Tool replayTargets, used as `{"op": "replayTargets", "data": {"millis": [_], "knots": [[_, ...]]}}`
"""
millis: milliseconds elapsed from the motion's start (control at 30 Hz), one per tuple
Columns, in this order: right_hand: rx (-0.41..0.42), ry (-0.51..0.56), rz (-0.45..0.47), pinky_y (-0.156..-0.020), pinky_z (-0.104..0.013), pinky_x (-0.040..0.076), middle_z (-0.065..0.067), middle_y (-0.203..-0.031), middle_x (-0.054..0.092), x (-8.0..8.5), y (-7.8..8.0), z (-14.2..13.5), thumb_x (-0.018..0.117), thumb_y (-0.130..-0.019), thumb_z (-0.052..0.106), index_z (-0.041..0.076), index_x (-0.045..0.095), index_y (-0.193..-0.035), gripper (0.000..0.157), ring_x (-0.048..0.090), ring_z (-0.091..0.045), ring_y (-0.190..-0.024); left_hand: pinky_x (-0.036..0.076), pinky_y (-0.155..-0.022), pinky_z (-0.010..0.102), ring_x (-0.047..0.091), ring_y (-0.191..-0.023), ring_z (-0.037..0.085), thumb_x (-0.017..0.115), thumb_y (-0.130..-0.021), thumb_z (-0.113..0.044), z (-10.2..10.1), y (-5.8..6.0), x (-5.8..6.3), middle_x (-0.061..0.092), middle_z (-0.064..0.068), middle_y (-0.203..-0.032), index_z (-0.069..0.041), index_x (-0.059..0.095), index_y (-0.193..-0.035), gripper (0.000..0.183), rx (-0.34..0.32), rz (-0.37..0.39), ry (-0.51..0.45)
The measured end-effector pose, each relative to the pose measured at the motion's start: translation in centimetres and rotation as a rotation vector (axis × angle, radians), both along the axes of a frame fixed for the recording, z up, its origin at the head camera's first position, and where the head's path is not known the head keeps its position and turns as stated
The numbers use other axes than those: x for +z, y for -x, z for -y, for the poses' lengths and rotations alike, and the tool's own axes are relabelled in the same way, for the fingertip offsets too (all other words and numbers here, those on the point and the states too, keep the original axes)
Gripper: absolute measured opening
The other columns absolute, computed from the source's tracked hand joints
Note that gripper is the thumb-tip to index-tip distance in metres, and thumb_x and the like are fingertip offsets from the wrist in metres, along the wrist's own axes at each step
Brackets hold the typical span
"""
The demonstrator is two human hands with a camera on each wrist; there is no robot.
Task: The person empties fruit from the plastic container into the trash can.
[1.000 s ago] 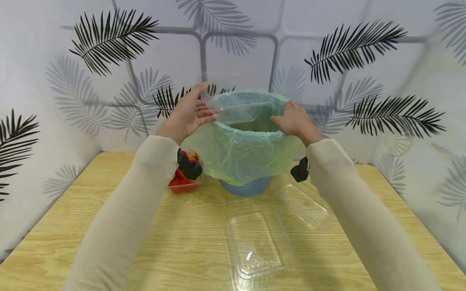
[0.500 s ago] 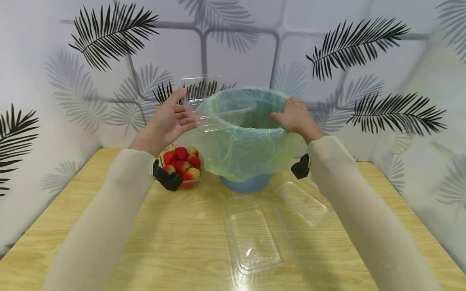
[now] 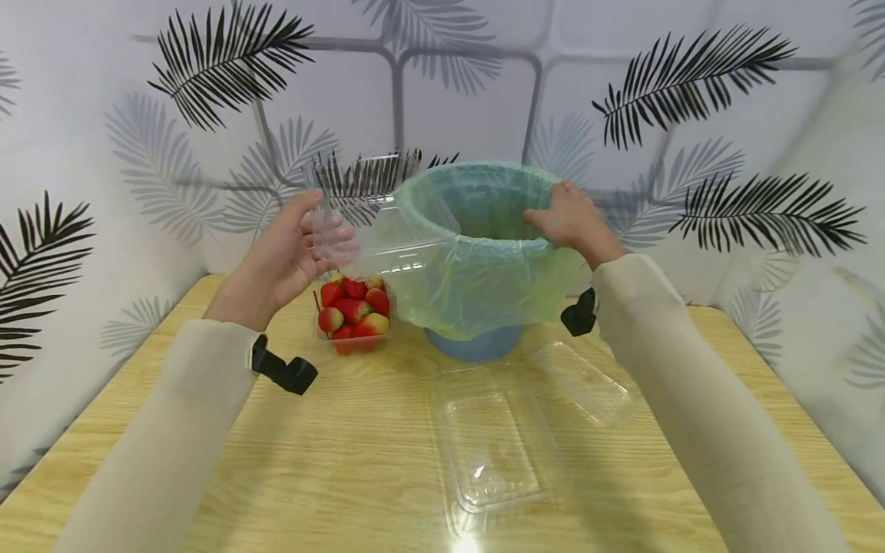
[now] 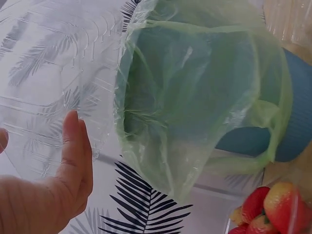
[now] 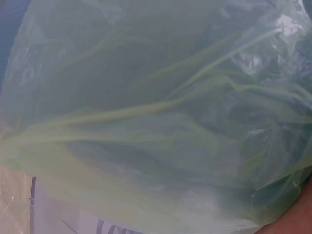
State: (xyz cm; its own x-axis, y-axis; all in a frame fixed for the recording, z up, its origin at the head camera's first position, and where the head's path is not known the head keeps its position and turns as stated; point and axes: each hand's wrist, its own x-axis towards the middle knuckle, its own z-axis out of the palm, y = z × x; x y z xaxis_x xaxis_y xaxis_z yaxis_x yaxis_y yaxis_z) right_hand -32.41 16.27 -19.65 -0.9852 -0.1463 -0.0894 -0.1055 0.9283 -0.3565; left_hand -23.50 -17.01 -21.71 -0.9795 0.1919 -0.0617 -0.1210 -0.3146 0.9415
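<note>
My left hand (image 3: 297, 246) holds a clear plastic container (image 3: 394, 223) by its near end, between thumb and fingers. The container is tilted in the air and overlaps the left rim of a blue bin (image 3: 477, 346). A thin green bag (image 4: 190, 87) lines the bin and hangs down over its outside. My right hand (image 3: 574, 219) grips the bin's right rim through the bag, thumb on the inner side. In the right wrist view the bag fills most of the picture, and only a corner of my hand (image 5: 295, 214) shows.
A clear box of red and yellow strawberry-like fruit (image 3: 354, 311) stands left of the bin. On the wooden table (image 3: 332, 461) in front lie a clear tray (image 3: 491, 445) and another clear plastic piece (image 3: 588, 380). A leaf-patterned wall (image 3: 463, 100) rises behind.
My left hand has moved left and down with the clear container, drawing it away from over the bin's mouth. The fruit box has come into full view. My right hand stays on the rim.
</note>
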Motion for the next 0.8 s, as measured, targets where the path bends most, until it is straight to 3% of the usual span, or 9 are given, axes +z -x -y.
{"op": "replayTargets", "data": {"millis": [33, 133, 233, 367, 433, 533, 667, 800], "knots": [[-0.001, -0.002, -0.001, -0.117, -0.055, 0.004, -0.023, -0.158, -0.011, 0.0, 0.0, 0.0, 0.032, -0.097, 0.042, -0.006, -0.005, -0.15, 0.08, -0.007, -0.043, -0.145, 0.055, -0.077, 0.022, 0.025, -0.143, 0.036, 0.04, -0.099, -0.046, 0.2, -0.3, -0.4, 0.012, 0.018, -0.158, -0.021, 0.0, -0.153, 0.071, -0.003, -0.001, -0.001], [-0.002, -0.006, -0.003, -0.117, -0.055, 0.003, -0.023, -0.158, -0.011, 0.0, 0.0, 0.0, 0.033, -0.098, 0.042, -0.006, -0.005, -0.15, 0.08, -0.007, -0.043, -0.145, 0.055, -0.078, 0.021, 0.028, -0.14, 0.036, 0.036, -0.101, -0.044, 0.9, -1.1, -1.9, 0.01, 0.02, -0.158, -0.019, -0.005, -0.153, 0.071, -0.026, -0.004, 0.015], [0.0, -0.009, -0.006, -0.118, -0.055, 0.004, -0.024, -0.158, -0.011, 0.0, 0.0, 0.0, 0.033, -0.098, 0.042, -0.007, -0.005, -0.15, 0.081, -0.007, -0.043, -0.145, 0.055, -0.08, 0.022, 0.048, -0.126, 0.03, 0.036, -0.101, -0.043, 1.5, -1.6, -3.4, 0.019, 0.022, -0.153, -0.014, -0.002, -0.152, 0.069, -0.049, -0.017, 0.036], [0.0, -0.005, -0.005, -0.117, -0.055, 0.003, -0.024, -0.157, -0.011, 0.0, -0.1, 0.0, 0.033, -0.098, 0.042, -0.007, -0.005, -0.15, 0.08, -0.007, -0.043, -0.145, 0.056, -0.078, 0.023, 0.064, -0.094, 0.016, 0.037, -0.102, -0.041, 2.4, -2.2, -5.3, 0.049, 0.014, -0.124, -0.004, 0.014, -0.143, 0.06, -0.079, -0.021, -0.005], [0.002, -0.001, -0.002, -0.117, -0.055, 0.003, -0.024, -0.157, -0.012, 0.0, -0.1, 0.0, 0.033, -0.098, 0.042, -0.006, -0.005, -0.15, 0.081, -0.007, -0.043, -0.145, 0.056, -0.077, 0.025, 0.066, -0.088, 0.015, 0.039, -0.102, -0.038, 2.7, -2.6, -6.2, 0.058, 0.009, -0.107, 0.001, 0.027, -0.134, 0.052, -0.097, -0.014, -0.055], [0.005, 0.002, 0.0, -0.117, -0.055, 0.003, -0.024, -0.157, -0.012, -0.1, -0.1, 0.0, 0.033, -0.098, 0.042, -0.007, -0.005, -0.15, 0.081, -0.008, -0.043, -0.145, 0.057, -0.077, 0.026, 0.068, -0.085, 0.015, 0.04, -0.102, -0.035, 3.1, -3.3, -7.4, 0.066, 0.005, -0.095, -0.004, 0.044, -0.117, 0.035, -0.126, -0.016, -0.104], [0.003, -0.001, -0.003, -0.117, -0.055, 0.003, -0.024, -0.157, -0.012, -0.1, -0.1, -0.1, 0.033, -0.098, 0.043, -0.007, -0.005, -0.15, 0.082, -0.008, -0.044, -0.144, 0.056, -0.079, 0.025, 0.067, -0.087, 0.014, 0.04, -0.102, -0.034, 3.5, -4.2, -8.8, 0.067, 0.004, -0.097, -0.006, 0.056, -0.107, 0.033, -0.162, -0.014, -0.108], [0.0, -0.002, -0.005, -0.117, -0.055, 0.003, -0.024, -0.157, -0.012, -0.1, 0.0, 0.0, 0.034, -0.097, 0.044, -0.007, -0.005, -0.15, 0.083, -0.008, -0.043, -0.145, 0.055, -0.08, 0.024, 0.066, -0.09, 0.014, 0.038, -0.102, -0.038, 4.0, -5.0, -10.0, 0.062, 0.003, -0.103, -0.002, 0.046, -0.118, 0.04, -0.147, 0.018, -0.037]]}}
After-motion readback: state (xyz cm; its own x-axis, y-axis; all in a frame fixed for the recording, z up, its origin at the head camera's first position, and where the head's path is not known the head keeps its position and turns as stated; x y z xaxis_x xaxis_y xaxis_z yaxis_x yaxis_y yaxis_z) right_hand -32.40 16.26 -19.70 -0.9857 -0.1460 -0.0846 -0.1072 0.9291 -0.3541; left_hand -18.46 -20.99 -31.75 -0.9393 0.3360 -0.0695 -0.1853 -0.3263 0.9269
